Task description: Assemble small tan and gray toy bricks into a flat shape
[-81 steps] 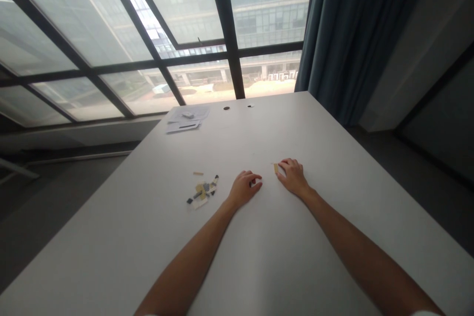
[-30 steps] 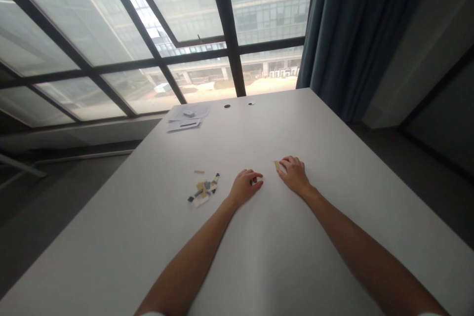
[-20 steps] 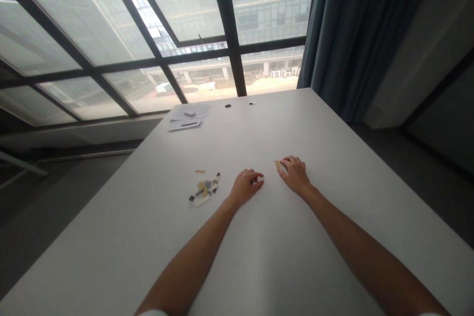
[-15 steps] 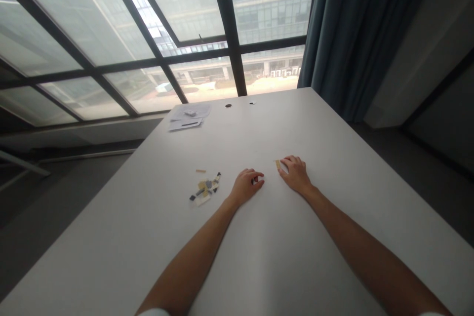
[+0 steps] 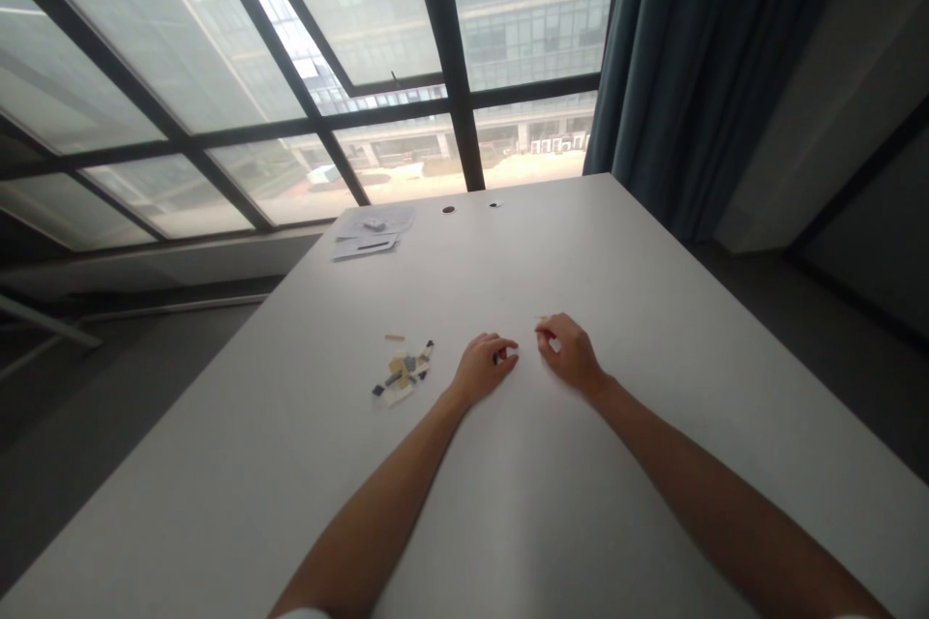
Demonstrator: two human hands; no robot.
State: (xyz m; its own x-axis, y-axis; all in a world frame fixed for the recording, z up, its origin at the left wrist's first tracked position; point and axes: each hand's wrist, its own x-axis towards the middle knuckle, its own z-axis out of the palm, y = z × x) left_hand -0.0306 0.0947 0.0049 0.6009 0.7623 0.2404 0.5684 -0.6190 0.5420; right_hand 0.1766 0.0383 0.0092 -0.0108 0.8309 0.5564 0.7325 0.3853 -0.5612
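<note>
My left hand [image 5: 483, 369] rests on the white table [image 5: 500, 503] with its fingers curled. A small dark spot shows inside the curl; I cannot make out what it is. Just to the right, my right hand [image 5: 572, 353] is closed, thumb and forefinger pinched together. A bit of a yellowish building brick piece [image 5: 543, 318] shows at its fingertips, mostly hidden behind them. Left of my left hand lies a loose pile of small building bricks [image 5: 404, 371] in yellow, grey, white and black. A thin tan piece [image 5: 394, 338] lies apart, beyond the pile.
Papers [image 5: 367, 245] with a small white object [image 5: 374, 225] on them lie at the table's far left corner. Near the far edge are a dark round hole [image 5: 448, 210] and a second, partly white one [image 5: 494, 205]. Windows and a blue curtain [image 5: 668, 97] stand behind.
My right hand has turned and drawn its fingers into a pinch at the yellowish piece, which now shows less. My left hand has stayed in place.
</note>
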